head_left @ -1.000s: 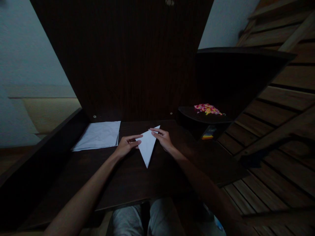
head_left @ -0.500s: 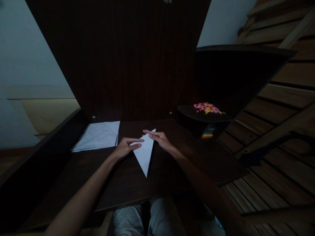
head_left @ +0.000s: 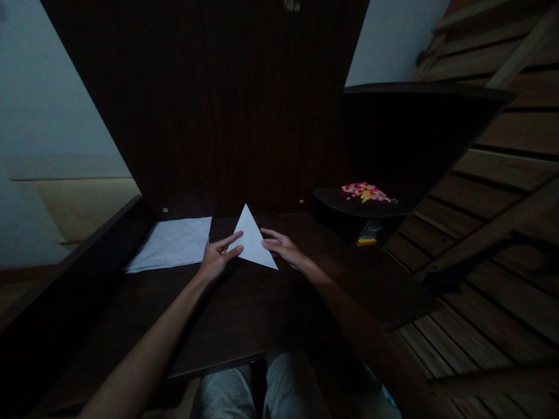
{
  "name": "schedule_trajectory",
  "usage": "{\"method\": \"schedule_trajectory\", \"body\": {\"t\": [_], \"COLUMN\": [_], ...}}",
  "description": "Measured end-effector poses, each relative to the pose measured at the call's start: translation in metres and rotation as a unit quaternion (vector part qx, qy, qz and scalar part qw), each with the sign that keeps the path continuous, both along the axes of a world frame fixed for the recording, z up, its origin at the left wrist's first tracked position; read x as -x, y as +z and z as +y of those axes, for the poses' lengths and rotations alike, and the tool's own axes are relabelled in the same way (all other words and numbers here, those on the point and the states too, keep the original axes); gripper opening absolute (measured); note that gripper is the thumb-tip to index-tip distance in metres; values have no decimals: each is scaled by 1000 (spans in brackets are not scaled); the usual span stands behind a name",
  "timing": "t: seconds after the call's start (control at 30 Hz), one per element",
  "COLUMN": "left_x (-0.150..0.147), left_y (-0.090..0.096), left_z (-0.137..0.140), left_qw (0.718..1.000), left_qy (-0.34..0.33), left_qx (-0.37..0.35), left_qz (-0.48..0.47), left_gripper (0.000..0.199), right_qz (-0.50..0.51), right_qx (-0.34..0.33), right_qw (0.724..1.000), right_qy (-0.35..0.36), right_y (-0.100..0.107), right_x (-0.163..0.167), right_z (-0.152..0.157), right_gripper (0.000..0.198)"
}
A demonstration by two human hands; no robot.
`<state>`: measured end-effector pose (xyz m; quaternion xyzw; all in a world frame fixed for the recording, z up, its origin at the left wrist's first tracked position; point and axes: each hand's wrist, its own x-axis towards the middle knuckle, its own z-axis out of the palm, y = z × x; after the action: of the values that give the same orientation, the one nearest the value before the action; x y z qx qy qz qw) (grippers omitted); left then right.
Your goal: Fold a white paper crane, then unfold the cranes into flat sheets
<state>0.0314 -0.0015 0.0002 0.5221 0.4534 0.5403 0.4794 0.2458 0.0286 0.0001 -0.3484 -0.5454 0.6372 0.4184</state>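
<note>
A white sheet of paper folded into a triangle is between my two hands over the dark desk, one point toward the back panel and another toward the lower right. My left hand grips its left edge, with thumb and forefinger on top of the paper. On the opposite edge, my right hand holds the paper with its thumb near the border and fingers stretched along the side. The undersides of both grips are hidden.
A stack of white paper lies at the desk's left. To the right, a corner shelf carries a pile of small pink, red and yellow pieces. Under it stands a small colourful box. Wooden slats rise beyond the desk's right side.
The folded paper has been turned, so its long point no longer faces me but aims toward the back panel. Both hands have shifted their hold to its two sides.
</note>
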Motion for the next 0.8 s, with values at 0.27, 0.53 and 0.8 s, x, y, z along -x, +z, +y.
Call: {"method": "schedule_trajectory", "body": {"t": [0.27, 0.53, 0.8], "left_x": [-5, -10, -19], "left_y": [6, 3, 0], "left_z": [-6, -6, -11], "left_qw": [999, 1000, 1000], "left_qy": [-15, 19, 23], "left_qx": [34, 16, 15], "left_qz": [31, 0, 1], "left_gripper": [60, 55, 62], "right_qz": [-25, 95, 80], "right_qx": [-39, 3, 14], "right_qw": [999, 989, 996], "right_qy": [-22, -112, -33], "right_y": [1, 6, -10], "right_x": [3, -1, 28], "right_z": [-2, 1, -12], "right_gripper": [48, 40, 36]}}
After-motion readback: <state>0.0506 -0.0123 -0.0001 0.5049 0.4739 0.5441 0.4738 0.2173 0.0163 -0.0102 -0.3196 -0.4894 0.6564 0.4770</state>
